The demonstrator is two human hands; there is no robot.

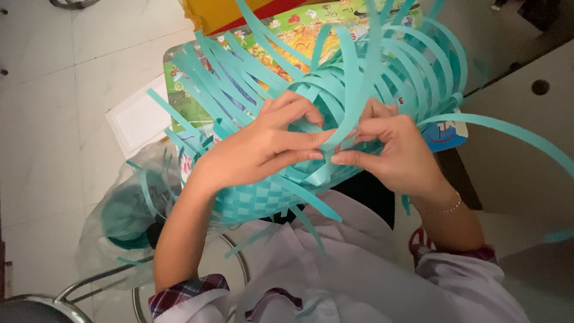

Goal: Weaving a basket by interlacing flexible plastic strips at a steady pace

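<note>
Centrally, a teal strip (335,140) is pinched by both hands, left hand (263,149) and right hand (397,152), each grip closed, above the woven basket (263,200); loose strip ends crowd every edge.

Close head view, steeply downward

We see a pale tiled floor (54,119) at left, a grey counter (526,149) at right, a metal stool (36,305) lower left.
</note>
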